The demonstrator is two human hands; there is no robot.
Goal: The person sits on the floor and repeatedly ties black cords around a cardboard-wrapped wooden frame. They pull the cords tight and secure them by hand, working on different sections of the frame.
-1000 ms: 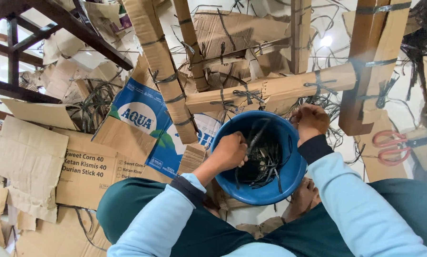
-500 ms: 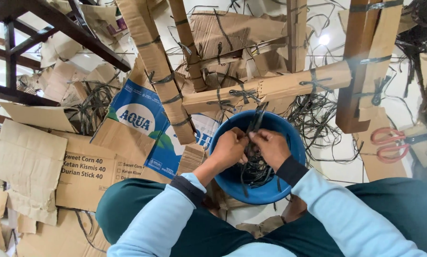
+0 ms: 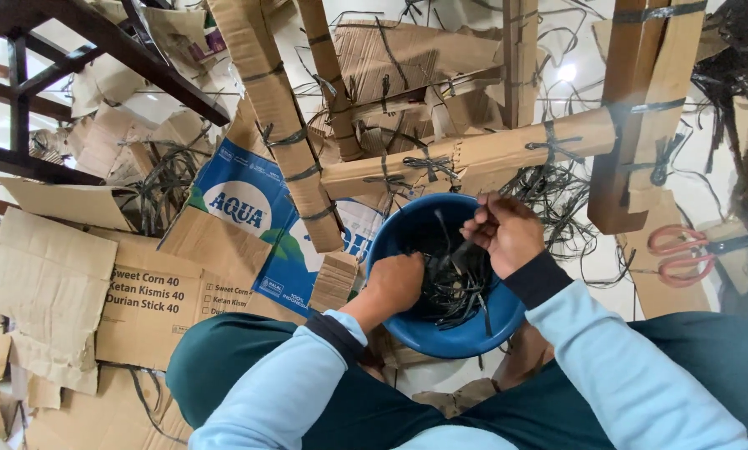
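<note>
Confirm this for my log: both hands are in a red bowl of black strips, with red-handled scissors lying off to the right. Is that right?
Not quite. The head view shows the bowl is blue, not red. The rest holds: the left hand and right hand are both in it among the black strips, and the red-handled scissors lie off to the right.

Left hand (image 3: 396, 283): fingers curled shut, knuckles up, forearm entering from 7 o'clock.
Right hand (image 3: 505, 233): fingertips pinched together, forearm entering from 5 o'clock.
</note>
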